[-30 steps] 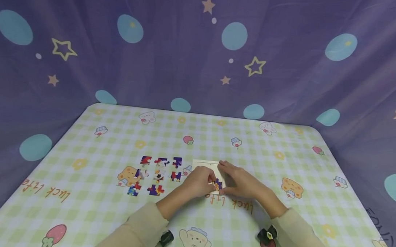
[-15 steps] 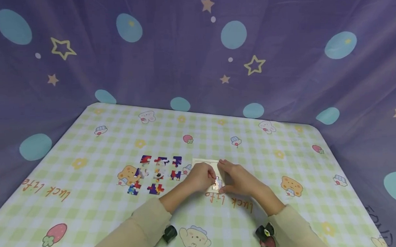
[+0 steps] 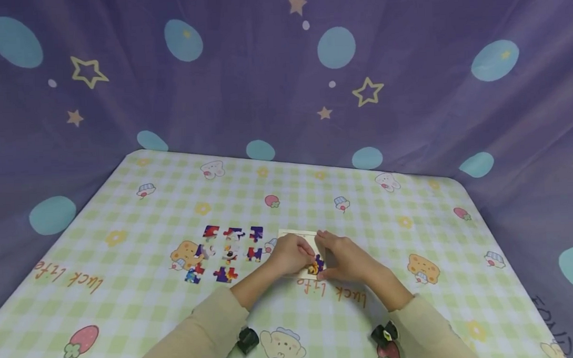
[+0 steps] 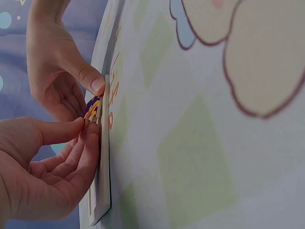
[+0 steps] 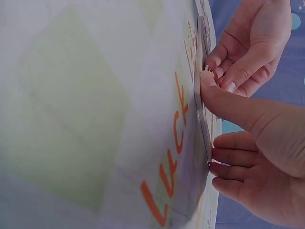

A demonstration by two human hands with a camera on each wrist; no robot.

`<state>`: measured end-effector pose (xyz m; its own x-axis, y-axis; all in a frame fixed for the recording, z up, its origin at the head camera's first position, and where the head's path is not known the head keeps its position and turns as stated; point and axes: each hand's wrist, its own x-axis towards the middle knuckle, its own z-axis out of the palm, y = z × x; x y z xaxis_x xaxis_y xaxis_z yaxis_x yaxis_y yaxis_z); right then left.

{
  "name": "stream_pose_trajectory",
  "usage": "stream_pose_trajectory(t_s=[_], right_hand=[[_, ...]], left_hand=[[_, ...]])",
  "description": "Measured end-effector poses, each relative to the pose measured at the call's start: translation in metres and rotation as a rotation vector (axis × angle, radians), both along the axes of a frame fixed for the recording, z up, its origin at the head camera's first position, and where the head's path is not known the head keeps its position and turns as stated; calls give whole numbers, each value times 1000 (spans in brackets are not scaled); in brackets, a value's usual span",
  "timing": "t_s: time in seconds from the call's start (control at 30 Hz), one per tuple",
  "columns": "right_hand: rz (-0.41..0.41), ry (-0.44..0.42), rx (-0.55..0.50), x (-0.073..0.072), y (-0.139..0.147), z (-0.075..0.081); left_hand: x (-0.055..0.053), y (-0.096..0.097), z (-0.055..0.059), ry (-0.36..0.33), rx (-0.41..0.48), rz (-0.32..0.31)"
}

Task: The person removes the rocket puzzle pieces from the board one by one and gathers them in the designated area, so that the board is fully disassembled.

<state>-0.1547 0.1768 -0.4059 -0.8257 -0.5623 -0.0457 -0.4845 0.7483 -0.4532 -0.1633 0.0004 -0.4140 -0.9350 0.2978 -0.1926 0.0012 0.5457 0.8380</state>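
Observation:
My left hand [image 3: 289,255] pinches a purple and yellow jigsaw piece [image 4: 92,109] between thumb and fingers, low over the near right corner of a small pale puzzle tray [image 3: 292,232]. The piece looks tilted in the left wrist view. My right hand [image 3: 348,258] holds the tray's right side, its thumb [image 5: 224,102] at the near edge and its fingers [image 5: 233,157] along the side. Both hands hide much of the tray's inside. Left of the tray, several loose jigsaw pieces [image 3: 229,253] lie spread in rough rows.
A green and white checked cloth with cartoon prints covers the table [image 3: 367,323]. Behind it hangs a purple curtain [image 3: 264,95] with stars and blue ovals. Black wrist devices [image 3: 247,340] show under both sleeves.
The jigsaw piece in my left fingers has turned and tilted, catching glare half a second ago and showing its purple and yellow print now. My right hand stays at the tray.

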Motion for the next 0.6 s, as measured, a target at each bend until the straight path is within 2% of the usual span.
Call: stream_pose_trajectory(t_s=[0.23, 0.4, 0.6], right_hand=[[2, 17, 5, -1, 0, 3], [4, 11, 2, 0, 0, 2], [3, -8, -3, 1, 0, 0]], left_hand=[[1, 1, 4, -85, 72, 36], [2, -2, 3, -95, 100, 73], [3, -9, 3, -76, 110, 115]])
